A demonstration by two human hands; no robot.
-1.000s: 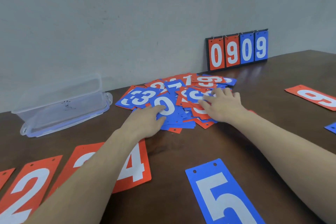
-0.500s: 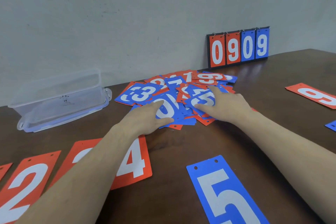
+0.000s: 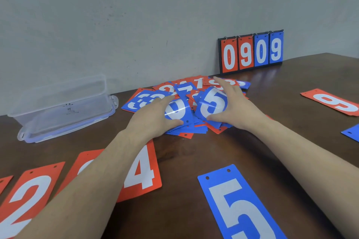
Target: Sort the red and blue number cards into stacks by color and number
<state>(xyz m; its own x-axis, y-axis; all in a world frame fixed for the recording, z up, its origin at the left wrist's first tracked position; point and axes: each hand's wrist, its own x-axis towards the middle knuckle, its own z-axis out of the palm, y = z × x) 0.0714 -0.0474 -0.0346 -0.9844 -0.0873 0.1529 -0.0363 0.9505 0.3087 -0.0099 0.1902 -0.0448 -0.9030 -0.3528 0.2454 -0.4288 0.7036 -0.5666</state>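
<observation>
Closest in, a blue 5 card (image 3: 240, 204) lies flat on the dark tabletop (image 3: 194, 153), with a red 4 card (image 3: 142, 169) and a red 2 card (image 3: 27, 198) laid out to its left, the start of the sorted places. A red 9 card (image 3: 332, 102) sits well apart on the right.

Further out, both hands are in the mixed pile (image 3: 186, 103). The left hand (image 3: 153, 117) curls round a blue 0 card (image 3: 177, 110), thumb on its near edge, and the card bows upward. The right hand (image 3: 236, 106) grips another blue 5 card (image 3: 211, 104), thumb low, fingers over the far edge, and this one arches too.

That bend tells plenty: these look like thin, light, springy plastic sheets, glossy enough to catch the lamp, so likely to slide on one another. A pinch across the short edges, thumb under and fingers over, seems the sound hold; a flat card on a flat pile probably needs flexing or sliding off to get a fingertip beneath. Each has punched holes at one end.

Left of the pile stands a clear plastic container (image 3: 62, 106). Against the wall (image 3: 136, 25), a flip scoreboard (image 3: 251, 51) reads 0909.
</observation>
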